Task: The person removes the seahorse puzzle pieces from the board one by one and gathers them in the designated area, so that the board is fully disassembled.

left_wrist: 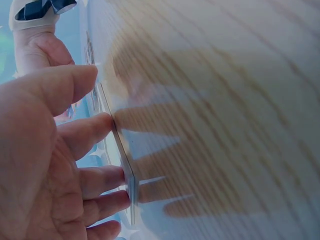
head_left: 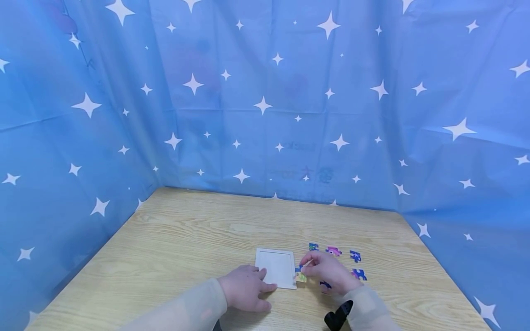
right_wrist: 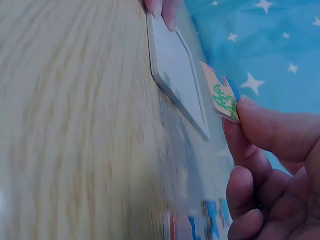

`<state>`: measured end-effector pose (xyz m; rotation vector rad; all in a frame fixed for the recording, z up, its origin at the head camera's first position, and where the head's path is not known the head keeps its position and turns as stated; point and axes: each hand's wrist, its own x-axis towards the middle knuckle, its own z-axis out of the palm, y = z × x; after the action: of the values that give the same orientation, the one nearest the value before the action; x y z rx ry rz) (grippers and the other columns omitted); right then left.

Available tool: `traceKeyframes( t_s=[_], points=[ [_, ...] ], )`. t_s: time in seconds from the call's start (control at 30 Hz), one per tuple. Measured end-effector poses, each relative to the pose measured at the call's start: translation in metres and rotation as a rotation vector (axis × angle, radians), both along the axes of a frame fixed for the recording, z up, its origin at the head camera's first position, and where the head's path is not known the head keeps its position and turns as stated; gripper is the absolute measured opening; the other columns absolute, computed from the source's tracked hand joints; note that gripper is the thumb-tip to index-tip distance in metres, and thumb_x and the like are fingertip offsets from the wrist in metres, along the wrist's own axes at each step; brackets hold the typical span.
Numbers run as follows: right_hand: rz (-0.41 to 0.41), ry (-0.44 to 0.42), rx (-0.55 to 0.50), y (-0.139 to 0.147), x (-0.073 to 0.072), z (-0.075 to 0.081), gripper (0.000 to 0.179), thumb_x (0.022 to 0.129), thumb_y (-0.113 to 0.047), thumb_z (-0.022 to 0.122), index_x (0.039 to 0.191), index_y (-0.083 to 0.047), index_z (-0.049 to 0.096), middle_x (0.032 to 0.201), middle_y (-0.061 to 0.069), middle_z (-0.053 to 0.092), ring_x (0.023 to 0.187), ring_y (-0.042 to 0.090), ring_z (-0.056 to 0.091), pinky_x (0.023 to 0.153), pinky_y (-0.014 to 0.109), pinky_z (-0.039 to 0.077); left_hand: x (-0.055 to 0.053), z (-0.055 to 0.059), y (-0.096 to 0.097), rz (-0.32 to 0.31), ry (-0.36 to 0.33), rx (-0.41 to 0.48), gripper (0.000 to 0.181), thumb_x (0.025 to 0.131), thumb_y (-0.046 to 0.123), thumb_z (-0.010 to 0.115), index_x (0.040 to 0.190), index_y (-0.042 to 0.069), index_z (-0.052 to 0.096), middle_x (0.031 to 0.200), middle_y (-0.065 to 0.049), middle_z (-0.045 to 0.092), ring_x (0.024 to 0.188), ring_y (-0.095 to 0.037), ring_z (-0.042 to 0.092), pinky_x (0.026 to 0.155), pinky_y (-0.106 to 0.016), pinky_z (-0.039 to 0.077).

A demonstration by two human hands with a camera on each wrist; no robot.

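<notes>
A white square puzzle tray (head_left: 278,267) with a raised rim lies on the table. My left hand (head_left: 247,288) rests its fingertips on the tray's left and near edges, fingers spread. In the left wrist view, those fingers (left_wrist: 95,182) touch the tray's rim (left_wrist: 131,192). Between thumb and fingers, my right hand (head_left: 329,272) pinches a jigsaw piece (head_left: 301,276) at the tray's right edge. The right wrist view shows this piece (right_wrist: 222,95) held above the surface, tan with green seaweed and a blue edge.
Several loose jigsaw pieces lie right of the tray, among them a pink one (head_left: 333,251), a blue one (head_left: 355,256) and another blue one (head_left: 359,274). One piece (head_left: 325,285) is partly under my right hand. A starred blue curtain (head_left: 265,151) stands behind the wooden table (head_left: 198,230).
</notes>
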<state>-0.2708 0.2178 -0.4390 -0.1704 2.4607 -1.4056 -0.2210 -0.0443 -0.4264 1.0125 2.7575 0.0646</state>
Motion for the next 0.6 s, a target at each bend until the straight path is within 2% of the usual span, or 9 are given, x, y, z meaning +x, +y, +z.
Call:
traceKeyframes(
  t_s=[0.2,0.47,0.6],
  points=[
    [-0.016,-0.02,0.003,0.016,0.001,0.002,0.02,0.084,-0.014,0.073,0.101,-0.007,0.064,0.089,0.009,0.054,0.073,0.023,0.048,0.056,0.031,0.042,0.001,0.0,0.0,0.003,0.003,0.003,0.052,0.089,0.061,0.05,0.136,0.039,0.054,0.144,-0.01,0.047,0.133,-0.026,0.043,0.112,-0.035,0.03],
    [0.001,-0.007,0.011,0.043,0.0,0.0,0.023,0.084,-0.015,0.073,0.102,-0.004,0.064,0.092,0.009,0.057,0.079,0.023,0.052,0.066,0.034,0.045,0.001,0.001,0.0,0.026,-0.018,0.005,0.052,0.088,0.061,0.051,0.136,0.04,0.053,0.145,-0.008,0.046,0.134,-0.026,0.042,0.112,-0.035,0.029],
    [0.017,-0.032,-0.021,0.056,0.001,0.003,0.024,0.086,-0.013,0.07,0.104,0.0,0.063,0.086,0.007,0.055,0.069,0.019,0.049,0.06,0.031,0.043,0.001,0.001,0.0,0.029,-0.023,0.003,0.052,0.088,0.061,0.051,0.136,0.04,0.053,0.145,-0.008,0.046,0.134,-0.026,0.042,0.112,-0.035,0.029]
  ],
)
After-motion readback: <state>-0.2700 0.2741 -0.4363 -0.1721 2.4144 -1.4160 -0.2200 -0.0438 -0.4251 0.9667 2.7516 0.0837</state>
